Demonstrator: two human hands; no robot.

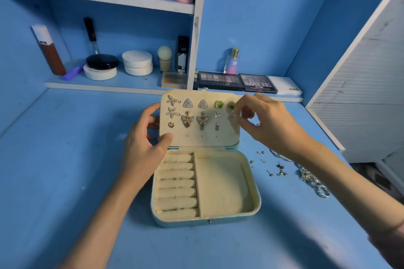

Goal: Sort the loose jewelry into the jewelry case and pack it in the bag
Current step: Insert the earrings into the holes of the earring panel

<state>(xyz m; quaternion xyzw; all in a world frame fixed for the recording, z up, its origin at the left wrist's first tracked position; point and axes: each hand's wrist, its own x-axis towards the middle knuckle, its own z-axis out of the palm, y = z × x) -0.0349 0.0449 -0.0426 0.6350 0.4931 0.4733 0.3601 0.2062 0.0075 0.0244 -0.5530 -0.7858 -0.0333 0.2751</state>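
An open jewelry case (255,194) with cream lining sits on the blue table. Its upright lid panel (196,140) carries several pinned earrings: flowers, triangles, green stones, butterflies. My left hand (143,144) grips the lid's left edge, thumb on the front and fingers behind. My right hand (260,118) pinches a small earring (232,113) against the panel's right column, just under a green stone. The case's ring rolls (177,183) and its flat compartment (220,185) hold nothing. Loose studs (275,169) and a chain (310,179) lie on the table to the right, partly hidden by my right forearm.
Eyeshadow palettes (220,81) and a perfume bottle (232,61) stand behind the case. Shelves at the back left hold cosmetic jars (137,62) and tubes. A white slatted panel (367,94) borders the table on the right. No bag is in view.
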